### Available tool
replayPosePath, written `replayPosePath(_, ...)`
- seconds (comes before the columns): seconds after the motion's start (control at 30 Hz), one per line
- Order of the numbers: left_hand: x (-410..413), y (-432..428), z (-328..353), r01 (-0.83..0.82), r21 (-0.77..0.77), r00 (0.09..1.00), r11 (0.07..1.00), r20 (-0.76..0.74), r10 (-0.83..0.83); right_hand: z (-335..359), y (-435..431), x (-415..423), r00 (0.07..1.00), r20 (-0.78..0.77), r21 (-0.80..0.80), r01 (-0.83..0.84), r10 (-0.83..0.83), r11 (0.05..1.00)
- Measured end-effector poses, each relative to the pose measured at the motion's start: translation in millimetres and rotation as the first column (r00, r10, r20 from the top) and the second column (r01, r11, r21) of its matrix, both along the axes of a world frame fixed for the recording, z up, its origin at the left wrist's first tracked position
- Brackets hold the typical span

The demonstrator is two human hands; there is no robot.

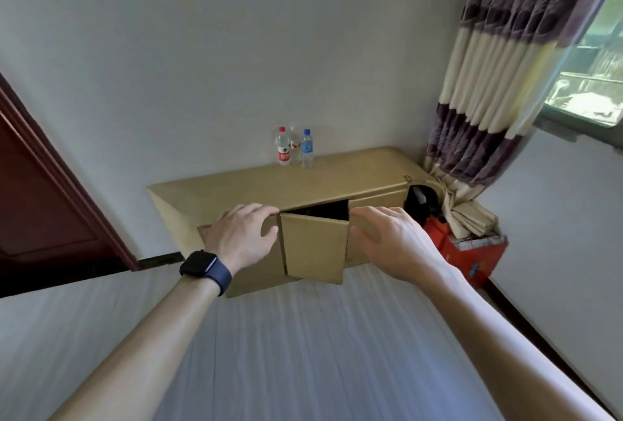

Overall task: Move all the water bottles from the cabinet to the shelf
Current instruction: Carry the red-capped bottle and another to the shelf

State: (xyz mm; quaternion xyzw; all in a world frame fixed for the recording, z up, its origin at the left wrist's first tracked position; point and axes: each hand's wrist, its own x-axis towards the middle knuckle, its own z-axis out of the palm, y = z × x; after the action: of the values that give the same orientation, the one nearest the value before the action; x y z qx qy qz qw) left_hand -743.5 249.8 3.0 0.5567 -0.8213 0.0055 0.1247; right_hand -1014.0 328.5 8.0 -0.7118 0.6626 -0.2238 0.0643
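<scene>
Head view. Low tan wooden cabinet [337,181] stands against a pale wall. Its middle door [313,248] hangs ajar, with a dark gap above it; what is inside cannot be made out.

Three clear plastic water bottles stand upright in a tight cluster on the cabinet top, at the back against the wall: a red-capped bottle with a red label [283,147], an unmarked bottle [295,145] just behind it, and a blue-capped bottle with a blue label [306,150].

Left hand [242,235] lies on the cabinet's left door — fingers straight and spread along its top edge, pinching nothing. A black smartwatch [199,263] sits on that wrist.

Right hand [394,242] is at the cabinet's right door, fingers loosely bent, thumb near the ajar door's free edge — contact with that edge cannot be told.

A purple-and-cream striped curtain [499,83] hangs right of the cabinet, above a red box [468,252].
</scene>
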Motion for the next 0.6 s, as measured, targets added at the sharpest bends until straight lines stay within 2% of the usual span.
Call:
replayPosePath(0.2,3.6,-123.6,-14.8,-0.073,0.029,0.997,0.997,-0.020,0.073,-20.9,-148.2,-10.8,0.999,0.032,0.005,-0.037,0.037,0.999)
replayPosePath(0.37,6.3,-221.3,-21.6,-0.165,0.080,0.986,0.983,0.020,0.163,-27.0,-262.4,-21.5,0.994,0.065,0.021,-0.095,0.093,0.995)
replayPosePath(0.6,13.5,-342.8,-46.5,-0.201,0.181,0.979,0.963,0.029,0.200,-48.3,-393.3,-17.5,0.986,0.066,0.093,-0.159,0.153,0.983)
